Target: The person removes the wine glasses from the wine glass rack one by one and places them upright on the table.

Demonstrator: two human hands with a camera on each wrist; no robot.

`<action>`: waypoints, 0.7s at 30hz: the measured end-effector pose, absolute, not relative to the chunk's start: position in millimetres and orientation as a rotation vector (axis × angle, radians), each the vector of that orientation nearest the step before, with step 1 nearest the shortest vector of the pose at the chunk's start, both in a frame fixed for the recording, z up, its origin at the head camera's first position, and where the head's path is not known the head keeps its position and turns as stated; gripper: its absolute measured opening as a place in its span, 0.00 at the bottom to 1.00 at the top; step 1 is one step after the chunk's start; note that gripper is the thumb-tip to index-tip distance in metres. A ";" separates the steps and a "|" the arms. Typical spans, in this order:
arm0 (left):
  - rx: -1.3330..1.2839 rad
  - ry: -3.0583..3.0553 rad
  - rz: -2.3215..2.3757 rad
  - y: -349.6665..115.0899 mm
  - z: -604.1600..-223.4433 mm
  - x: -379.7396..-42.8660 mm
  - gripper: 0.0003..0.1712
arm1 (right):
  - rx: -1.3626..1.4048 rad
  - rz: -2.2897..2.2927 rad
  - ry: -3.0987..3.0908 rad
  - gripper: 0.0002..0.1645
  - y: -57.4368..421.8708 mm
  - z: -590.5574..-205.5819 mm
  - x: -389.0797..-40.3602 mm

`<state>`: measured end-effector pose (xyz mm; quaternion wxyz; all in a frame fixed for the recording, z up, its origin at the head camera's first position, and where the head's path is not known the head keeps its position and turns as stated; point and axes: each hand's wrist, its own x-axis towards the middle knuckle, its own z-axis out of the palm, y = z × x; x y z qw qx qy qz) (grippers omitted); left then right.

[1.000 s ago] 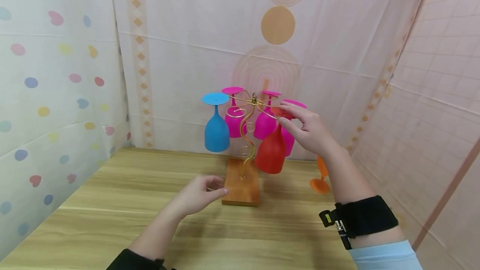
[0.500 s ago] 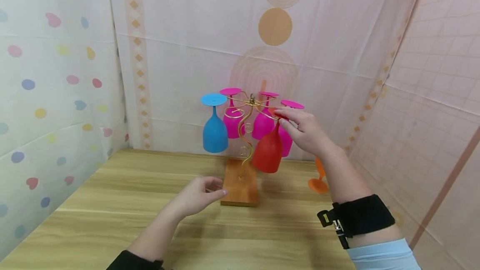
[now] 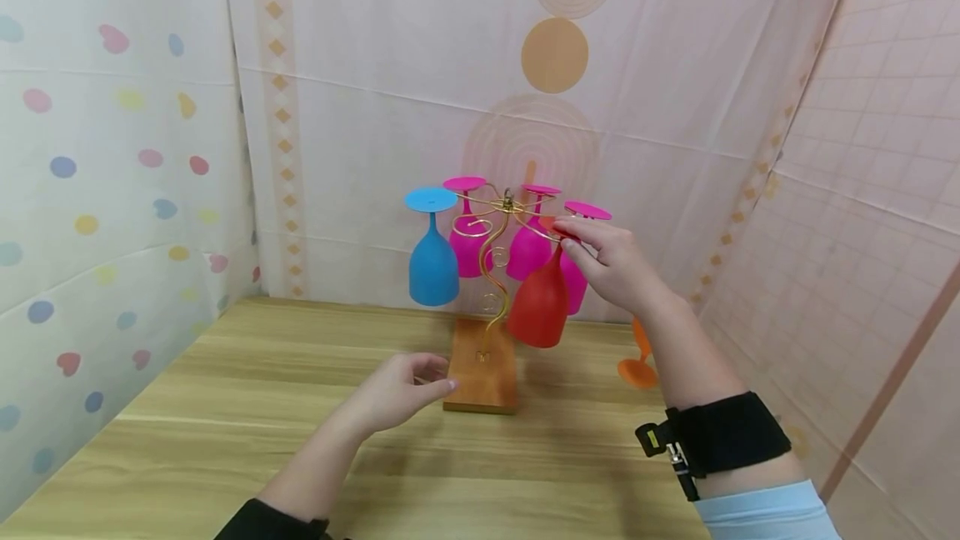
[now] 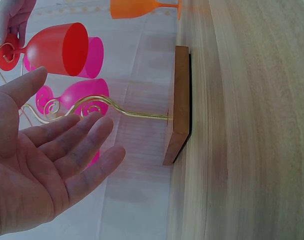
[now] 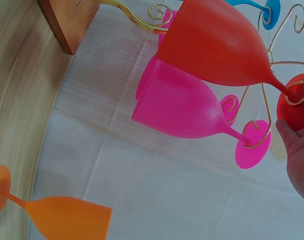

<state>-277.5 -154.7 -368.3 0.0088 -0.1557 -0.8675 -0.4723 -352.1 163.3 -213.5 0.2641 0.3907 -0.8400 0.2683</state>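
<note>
The right hand [image 3: 611, 261] is at the foot [image 5: 292, 116] of the red goblet [image 3: 538, 311], fingers and thumb appearing to pinch that disc at its edge; how firmly, I cannot tell. The goblet hangs upside down from the front right arm of the gold wire rack [image 4: 144, 116], its stem within the curl and its foot above it. From the right hand, the bowl lies below and toward the person's left; the long axis runs steeply downward, tilted, with the mouth lowermost. The right hand is clearly the nearer. The left hand [image 3: 397, 390] holds nothing: its fingers are spread and slightly bent, low beside the wooden base [image 3: 482, 373], well below the foot. Whether it touches the base cannot be confirmed from the head view. Condition of the red goblet: one even, matt red throughout, smooth tapering bowl, slim stem, flat round foot, no damage visible. Also noted on the rack: one blue goblet [image 3: 433, 273] at left and three pink goblets [image 3: 529, 252] behind, likewise inverted. An orange goblet [image 5: 71, 217] stands upright on the table [image 3: 225, 440], to the right.
</note>
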 end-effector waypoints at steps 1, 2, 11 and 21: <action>-0.486 -2.711 -1.475 -154.5 -368.4 -277.6 0.30 | 1.057 0.723 -2.263 0.22 163.3 -213.8 -352.4; -0.483 -2.712 -1.475 -154.3 -368.3 -277.6 0.30 | 1.059 0.721 -2.254 0.22 163.2 -214.1 -352.6; -0.495 -2.713 -1.466 -154.5 -367.4 -278.7 0.29 | 1.050 0.732 -2.252 0.23 164.2 -214.1 -351.9; -0.506 -2.704 -1.474 -153.1 -363.9 -277.0 0.29 | 1.056 0.711 -2.231 0.23 165.9 -214.6 -349.9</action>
